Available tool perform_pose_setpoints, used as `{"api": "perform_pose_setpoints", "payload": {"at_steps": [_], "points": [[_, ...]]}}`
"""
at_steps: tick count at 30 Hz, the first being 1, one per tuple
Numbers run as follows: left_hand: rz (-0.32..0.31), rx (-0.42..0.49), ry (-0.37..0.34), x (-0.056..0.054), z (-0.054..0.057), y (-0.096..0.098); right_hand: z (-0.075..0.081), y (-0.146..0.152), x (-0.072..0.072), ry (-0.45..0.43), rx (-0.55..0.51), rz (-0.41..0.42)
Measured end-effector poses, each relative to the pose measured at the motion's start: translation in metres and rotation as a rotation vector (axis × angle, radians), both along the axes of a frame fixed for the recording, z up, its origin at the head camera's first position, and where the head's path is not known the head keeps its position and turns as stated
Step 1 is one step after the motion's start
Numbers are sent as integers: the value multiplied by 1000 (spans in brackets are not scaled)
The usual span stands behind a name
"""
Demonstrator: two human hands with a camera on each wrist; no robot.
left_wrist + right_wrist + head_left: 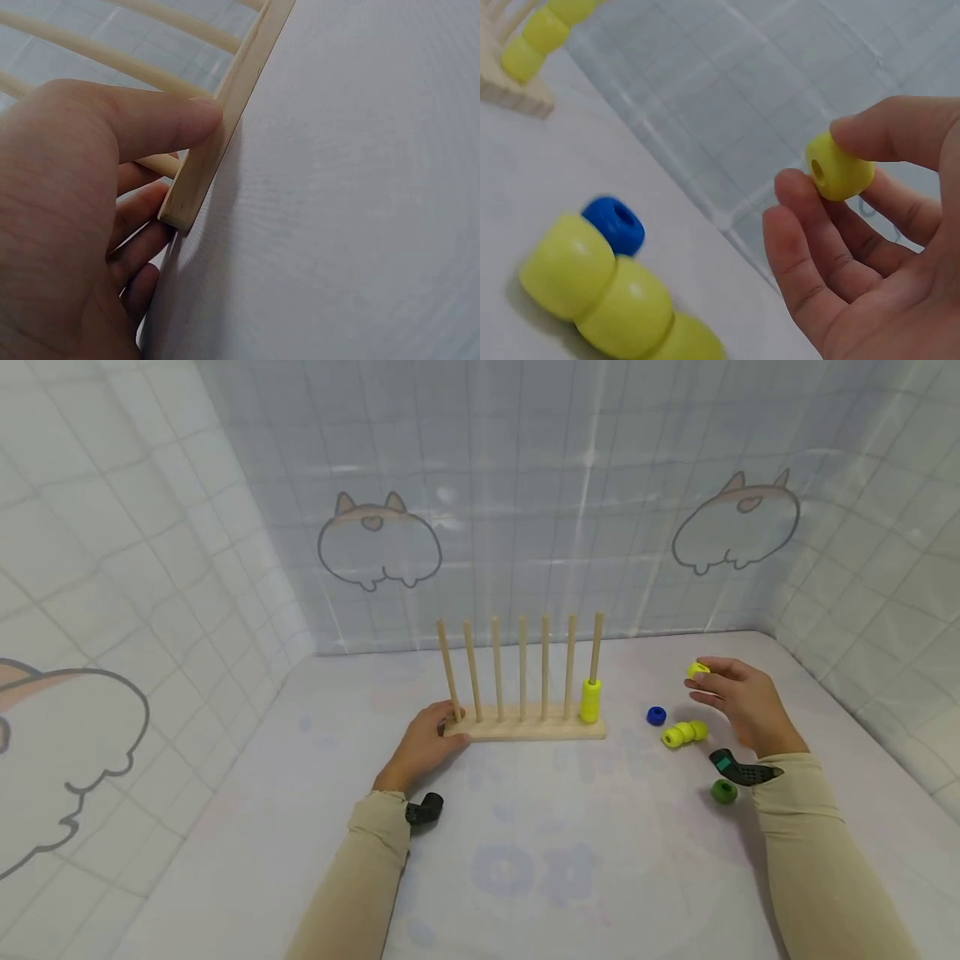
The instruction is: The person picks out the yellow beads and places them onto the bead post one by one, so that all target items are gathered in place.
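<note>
A wooden peg rack [525, 727] with a row of upright pegs stands mid-table. Yellow beads [591, 702] are stacked on its rightmost peg; the other pegs are bare. My left hand [426, 743] grips the left end of the rack's base, thumb on the front edge and fingers behind, as the left wrist view shows. Off to the right, my right hand [746, 697] pinches a yellow bead [841, 166] between thumb and fingers, raised over the table. The hole of that bead faces left in the right wrist view.
Below the right hand, three yellow beads [684, 733] lie touching in a row. A blue bead [656, 716] is just behind them, and a green bead [724, 791] sits nearer, beside the right wrist. Patterned sheeting [525, 502] walls the table's back and sides.
</note>
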State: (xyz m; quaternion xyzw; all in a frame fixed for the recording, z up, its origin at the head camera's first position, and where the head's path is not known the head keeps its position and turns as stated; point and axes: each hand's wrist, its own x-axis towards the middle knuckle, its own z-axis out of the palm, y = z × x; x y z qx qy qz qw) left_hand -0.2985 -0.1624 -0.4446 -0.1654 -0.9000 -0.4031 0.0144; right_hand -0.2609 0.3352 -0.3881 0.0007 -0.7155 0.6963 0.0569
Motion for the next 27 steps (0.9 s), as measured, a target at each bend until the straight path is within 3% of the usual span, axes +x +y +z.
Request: {"api": "perform_pose_setpoints", "payload": {"at_steps": [4,14,27], "points": [[-1,-5,5,-1,1,0,1,-6,0,13,-137,18],[0,11,1,1,-2,1,10,-19,2,-11,-25,16],[2,-11,-3,3,2,0,16,-30,2,10,-21,70]]}}
